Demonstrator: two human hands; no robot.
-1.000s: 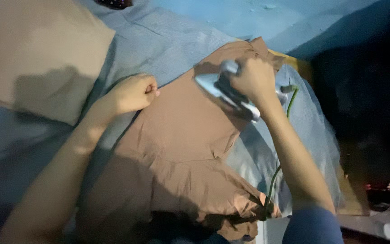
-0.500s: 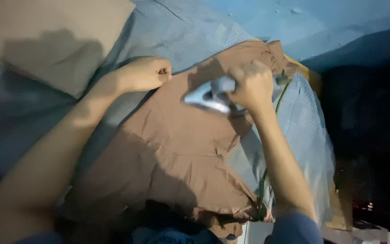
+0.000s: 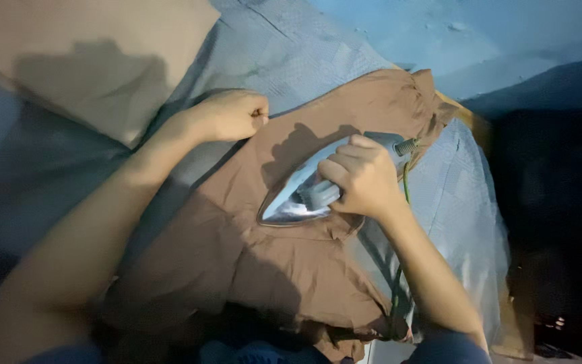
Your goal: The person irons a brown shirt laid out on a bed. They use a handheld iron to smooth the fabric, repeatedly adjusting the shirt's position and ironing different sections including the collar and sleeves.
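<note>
Ironing is the step in hand: the right hand [image 3: 365, 178] is wrapped tight around the handle of a silver iron [image 3: 304, 195], whose flat sole lies on a brown garment [image 3: 237, 256] with its pointed nose aimed toward the lower left. The garment is spread over a grey-blue padded cover [image 3: 453, 202] and still shows folds and creases near its lower edge. The left hand [image 3: 230, 114] is closed into a loose fist at the garment's upper left edge, pinching or pinning the cloth there; whether it truly grips a fold I cannot tell. A green cord [image 3: 405, 185] trails from the iron's rear down along the right forearm. A tan pillow [image 3: 82, 61] lies well apart at the upper left. A fair judgement is that any further stroke needs the cloth held taut against the iron's push and the cord kept out of the iron's way.
</note>
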